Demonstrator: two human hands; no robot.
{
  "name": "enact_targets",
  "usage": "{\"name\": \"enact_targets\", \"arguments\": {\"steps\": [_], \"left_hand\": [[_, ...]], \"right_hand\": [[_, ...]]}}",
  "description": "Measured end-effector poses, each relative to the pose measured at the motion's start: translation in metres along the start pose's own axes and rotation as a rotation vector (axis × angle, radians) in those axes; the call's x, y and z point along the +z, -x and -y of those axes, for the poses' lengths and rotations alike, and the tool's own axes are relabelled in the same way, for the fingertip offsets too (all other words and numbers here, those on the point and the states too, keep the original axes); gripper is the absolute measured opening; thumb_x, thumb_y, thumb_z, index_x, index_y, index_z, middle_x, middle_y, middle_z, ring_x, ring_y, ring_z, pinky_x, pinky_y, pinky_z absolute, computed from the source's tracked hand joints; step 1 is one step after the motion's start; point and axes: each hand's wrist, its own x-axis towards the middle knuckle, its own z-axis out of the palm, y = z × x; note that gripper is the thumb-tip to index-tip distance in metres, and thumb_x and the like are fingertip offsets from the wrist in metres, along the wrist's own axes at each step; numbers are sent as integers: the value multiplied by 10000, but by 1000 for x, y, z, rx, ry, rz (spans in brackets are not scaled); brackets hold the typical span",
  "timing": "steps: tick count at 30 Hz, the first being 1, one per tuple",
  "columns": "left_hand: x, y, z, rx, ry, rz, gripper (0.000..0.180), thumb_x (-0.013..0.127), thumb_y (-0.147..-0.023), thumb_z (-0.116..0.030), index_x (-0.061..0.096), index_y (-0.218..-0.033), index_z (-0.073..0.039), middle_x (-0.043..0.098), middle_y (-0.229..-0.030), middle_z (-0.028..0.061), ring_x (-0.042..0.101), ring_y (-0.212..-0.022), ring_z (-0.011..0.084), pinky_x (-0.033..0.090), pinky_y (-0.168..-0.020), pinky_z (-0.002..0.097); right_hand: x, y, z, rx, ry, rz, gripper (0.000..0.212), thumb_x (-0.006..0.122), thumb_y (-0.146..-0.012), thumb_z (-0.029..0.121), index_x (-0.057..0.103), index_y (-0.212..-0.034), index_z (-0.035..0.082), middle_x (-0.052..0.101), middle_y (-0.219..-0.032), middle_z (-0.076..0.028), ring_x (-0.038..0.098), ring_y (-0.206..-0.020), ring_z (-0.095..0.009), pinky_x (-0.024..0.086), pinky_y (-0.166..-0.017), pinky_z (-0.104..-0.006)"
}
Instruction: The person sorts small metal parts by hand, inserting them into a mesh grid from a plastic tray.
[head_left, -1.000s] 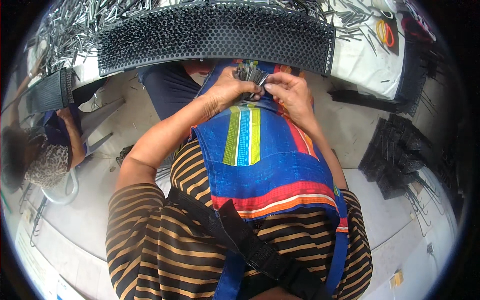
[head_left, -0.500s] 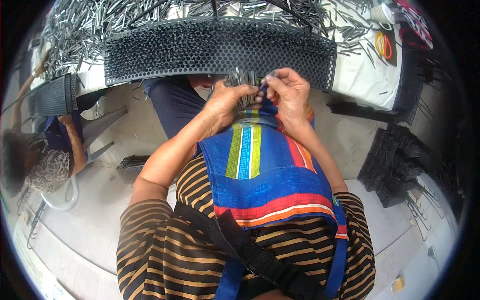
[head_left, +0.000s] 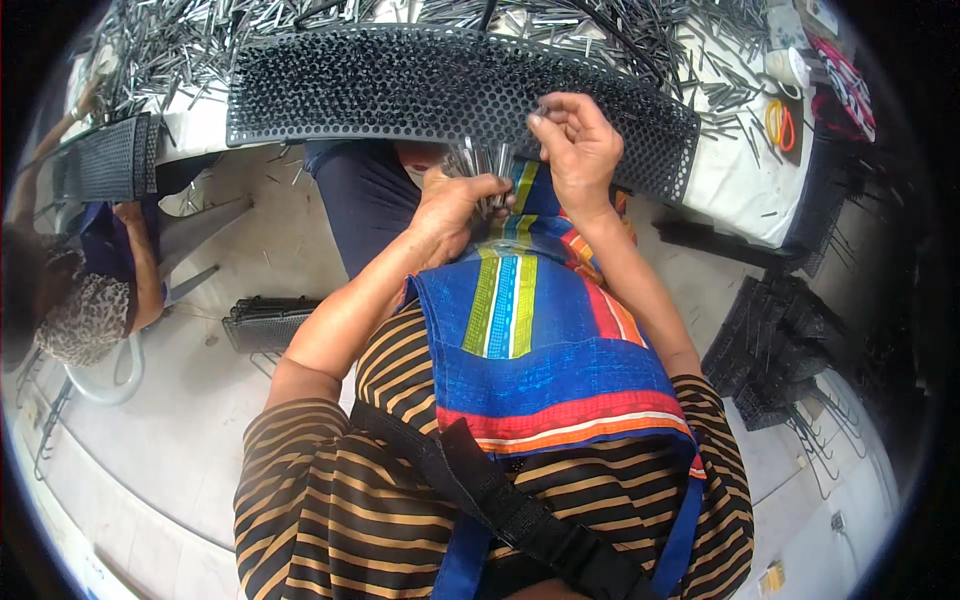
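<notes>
Strip bundle [head_left: 485,160] inside clenched left fingers [head_left: 487,186], ends protruding; right fingers [head_left: 575,104] curled, hold unclear.

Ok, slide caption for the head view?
Left hand grips a bundle of thin strips; right hand near a perforated black panel.

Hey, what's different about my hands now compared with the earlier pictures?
Your right hand has moved up and away from the bundle of thin dark strips, and now shows in front of the black perforated panel. Whether it holds a strip is too small to tell. Your left hand still grips the bundle, and the yellow and orange loops still lie on the table.
</notes>
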Motion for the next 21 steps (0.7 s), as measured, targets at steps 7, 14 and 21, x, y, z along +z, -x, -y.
{"name": "enact_targets", "arguments": {"steps": [7,14,21], "left_hand": [[-9,-5,-7,23,124,4,183,677,-736,50,613,-904,16,659,-791,102,654,-622,201,518,-515,298],[-10,-4,-8,75,138,14,198,670,-748,30,621,-938,9,671,-820,104,664,-680,201,549,-579,315],[-9,-7,-8,80,190,76,234,671,-738,58,622,-962,13,671,-838,106,662,-687,208,547,-592,313]], "right_hand": [[30,-38,-11,-509,388,-99,135,719,-761,17,659,-880,38,670,-736,-76,663,-620,-148,506,-561,-246],[36,-49,-11,-737,617,-83,136,715,-761,-9,673,-886,25,677,-754,-77,648,-602,-139,501,-556,-247],[30,-40,-7,-861,754,60,110,692,-774,9,705,-882,31,673,-874,-91,642,-649,-173,494,-573,-262]]}}
